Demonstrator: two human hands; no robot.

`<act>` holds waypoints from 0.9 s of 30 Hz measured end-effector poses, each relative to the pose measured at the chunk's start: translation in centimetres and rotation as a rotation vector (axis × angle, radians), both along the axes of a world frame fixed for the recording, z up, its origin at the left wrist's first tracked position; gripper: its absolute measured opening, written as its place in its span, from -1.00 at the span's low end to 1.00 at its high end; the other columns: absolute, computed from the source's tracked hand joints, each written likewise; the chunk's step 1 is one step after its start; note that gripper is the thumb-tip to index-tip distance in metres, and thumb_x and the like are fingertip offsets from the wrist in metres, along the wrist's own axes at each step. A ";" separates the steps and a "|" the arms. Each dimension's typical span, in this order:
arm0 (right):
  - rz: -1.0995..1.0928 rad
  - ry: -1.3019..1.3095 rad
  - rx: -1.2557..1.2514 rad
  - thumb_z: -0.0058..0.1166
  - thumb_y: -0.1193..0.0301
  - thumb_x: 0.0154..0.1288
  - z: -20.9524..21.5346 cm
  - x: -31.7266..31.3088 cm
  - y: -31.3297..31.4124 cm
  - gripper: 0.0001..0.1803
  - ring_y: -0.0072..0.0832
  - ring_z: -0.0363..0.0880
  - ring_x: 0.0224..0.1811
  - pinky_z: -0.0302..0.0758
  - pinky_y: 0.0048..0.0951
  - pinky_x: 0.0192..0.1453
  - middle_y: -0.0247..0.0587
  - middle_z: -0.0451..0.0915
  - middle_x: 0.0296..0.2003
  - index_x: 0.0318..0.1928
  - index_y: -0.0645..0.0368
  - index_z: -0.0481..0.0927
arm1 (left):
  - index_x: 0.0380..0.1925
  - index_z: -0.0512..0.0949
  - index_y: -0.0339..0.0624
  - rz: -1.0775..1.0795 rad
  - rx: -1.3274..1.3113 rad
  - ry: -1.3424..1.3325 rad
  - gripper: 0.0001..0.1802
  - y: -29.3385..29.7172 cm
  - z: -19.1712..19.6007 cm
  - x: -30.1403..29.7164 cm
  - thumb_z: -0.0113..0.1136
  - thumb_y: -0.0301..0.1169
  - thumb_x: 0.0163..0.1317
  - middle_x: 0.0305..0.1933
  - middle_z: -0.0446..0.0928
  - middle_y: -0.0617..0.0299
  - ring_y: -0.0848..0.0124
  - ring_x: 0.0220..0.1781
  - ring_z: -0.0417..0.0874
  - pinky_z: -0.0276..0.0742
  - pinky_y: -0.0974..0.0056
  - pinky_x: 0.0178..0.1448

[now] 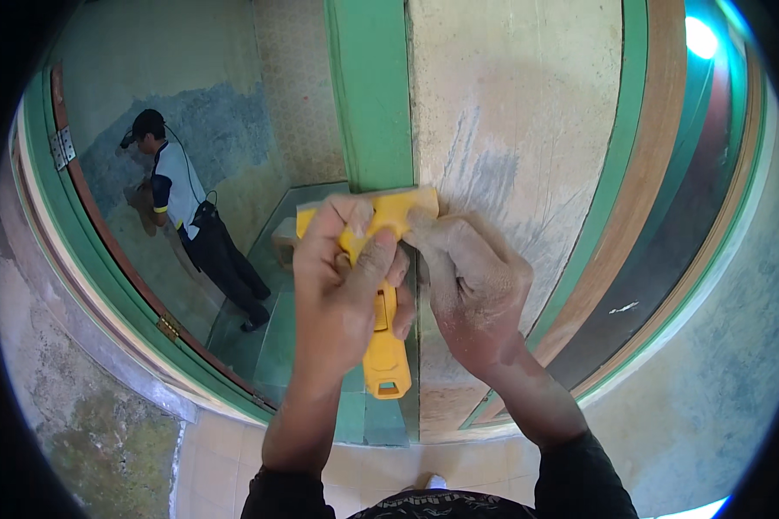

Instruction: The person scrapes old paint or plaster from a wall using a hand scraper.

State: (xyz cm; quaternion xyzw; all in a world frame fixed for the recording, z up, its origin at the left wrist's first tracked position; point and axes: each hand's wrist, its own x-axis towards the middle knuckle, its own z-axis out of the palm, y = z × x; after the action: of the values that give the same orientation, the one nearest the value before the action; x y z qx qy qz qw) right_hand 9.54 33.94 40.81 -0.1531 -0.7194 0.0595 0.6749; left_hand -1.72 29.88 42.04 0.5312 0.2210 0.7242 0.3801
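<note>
A yellow scraper with a wide head is pressed against a sanded door panel beside its green frame strip. My left hand is wrapped around the scraper's handle just below the head. My right hand presses fingers onto the right end of the scraper's head. Both hands are dusty. The blade edge is hidden where it meets the door.
Another person in a white and dark shirt works at the wall in the room beyond the doorway, at the left. A door frame with hinges curves along the left. Green floor tiles lie below.
</note>
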 end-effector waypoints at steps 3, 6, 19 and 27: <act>0.001 0.005 0.153 0.09 0.67 0.16 1.4 0.0 1.2 -0.90 -0.54 0.48 -0.55 0.41 -0.57 -0.48 -0.15 0.50 -0.50 -0.29 0.29 0.57 | -0.33 0.22 -0.11 -0.038 0.017 0.061 -0.87 0.1 2.3 -0.5 -0.09 -0.58 0.30 -0.55 0.33 0.22 0.57 -0.72 0.30 0.32 0.45 -0.76; 0.017 0.044 -0.010 0.08 0.67 0.16 2.3 -0.1 -0.2 -0.90 -0.54 0.48 -0.54 0.40 -0.57 -0.49 -0.16 0.50 -0.49 -0.29 0.30 0.56 | -0.33 0.24 -0.10 -0.023 0.006 0.055 -0.88 -0.1 2.1 -0.1 -0.06 -0.56 0.29 -0.56 0.32 0.24 0.57 -0.72 0.30 0.29 0.47 -0.78; -0.076 0.030 0.068 0.06 0.68 0.15 2.7 -0.7 0.5 -0.91 -0.58 0.46 -0.55 0.41 -0.56 -0.47 -0.17 0.49 -0.51 -0.30 0.33 0.56 | -0.31 0.29 -0.11 -0.017 0.037 0.039 -0.91 0.3 3.2 -0.4 -0.03 -0.53 0.28 -0.56 0.34 0.26 0.57 -0.75 0.33 0.25 0.49 -0.78; -0.046 0.074 0.085 0.06 0.65 0.18 3.4 -1.0 0.2 -0.94 -0.56 0.48 -0.50 0.41 -0.54 -0.46 -0.17 0.48 -0.51 -0.33 0.31 0.55 | -0.29 0.23 -0.14 0.016 0.022 0.060 -0.87 -0.1 3.3 -0.6 -0.08 -0.60 0.27 -0.53 0.35 0.20 0.52 -0.73 0.36 0.30 0.42 -0.75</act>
State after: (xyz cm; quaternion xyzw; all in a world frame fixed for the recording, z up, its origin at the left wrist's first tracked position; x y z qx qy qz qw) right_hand 8.50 34.10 44.21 -0.1383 -0.6922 0.0188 0.7081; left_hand -2.30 29.80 45.31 0.5553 0.2286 0.7133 0.3614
